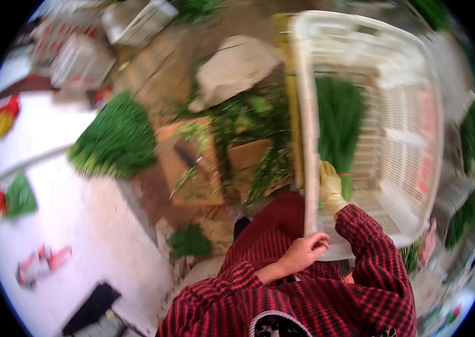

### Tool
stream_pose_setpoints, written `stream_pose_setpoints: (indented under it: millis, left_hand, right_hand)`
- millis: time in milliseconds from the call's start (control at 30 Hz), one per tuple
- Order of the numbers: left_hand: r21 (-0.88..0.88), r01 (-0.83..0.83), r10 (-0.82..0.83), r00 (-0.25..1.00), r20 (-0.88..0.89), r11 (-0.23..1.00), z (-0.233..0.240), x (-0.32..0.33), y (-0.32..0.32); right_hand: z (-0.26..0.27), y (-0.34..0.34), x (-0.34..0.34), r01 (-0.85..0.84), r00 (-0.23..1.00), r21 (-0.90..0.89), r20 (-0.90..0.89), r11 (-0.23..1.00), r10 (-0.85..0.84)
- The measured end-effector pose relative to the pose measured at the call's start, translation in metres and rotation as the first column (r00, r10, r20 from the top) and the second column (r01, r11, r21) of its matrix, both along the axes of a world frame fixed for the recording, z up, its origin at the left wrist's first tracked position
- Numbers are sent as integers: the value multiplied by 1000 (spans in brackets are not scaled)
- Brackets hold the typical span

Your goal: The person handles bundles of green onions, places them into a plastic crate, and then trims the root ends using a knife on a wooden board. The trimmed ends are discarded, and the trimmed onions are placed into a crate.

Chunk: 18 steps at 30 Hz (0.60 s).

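A large white plastic crate (406, 135) lies before me at the right, its slatted inside showing. Bundled long green stalks, perhaps chives (338, 118), rest along its near left wall, tied with an orange band. My right hand (331, 183), in a pale yellow glove, reaches inside and touches the wall and the bundle's lower end; whether it grips the bundle is unclear. Bare, my left hand (305, 254) has its fingers curled over the crate's lower left corner rim.
Left of the crate, a wooden board (193, 164) bears a knife (187, 153) and trimmings. A heap of green stalks (115, 139) sits beyond it. Cut greens (254, 113) and a beige sack-like piece (237, 69) cover the ground. More crates (140, 21) stand at upper left.
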<state>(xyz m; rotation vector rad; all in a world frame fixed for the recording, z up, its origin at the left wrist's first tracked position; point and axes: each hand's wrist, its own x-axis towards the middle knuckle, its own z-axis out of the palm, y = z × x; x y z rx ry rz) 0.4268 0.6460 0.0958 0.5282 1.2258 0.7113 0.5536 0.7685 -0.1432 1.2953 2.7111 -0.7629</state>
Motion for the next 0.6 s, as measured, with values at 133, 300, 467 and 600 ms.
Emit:
stream_pose_setpoints:
  millis: [133,300,467,600]
  left_hand:
    - [144,-3,17,996,-92,990,6,-4,-48]
    - [194,-103,113,993,-42,976,7,-57,-129]
    - [310,-377,430,894,-123,873,9,-155,-232]
    - [179,-610,635,754,-170,772,11,-261,-359]
  right_hand:
    - [-29,-16,16,118,993,-523,88,844,-83]
    - [26,36,31,596,399,-778,76,195,-914]
    - [183,-17,-14,714,471,-319,-439,623,-765]
    - [222,-99,-84,536,339,-533,-575,655,-745]
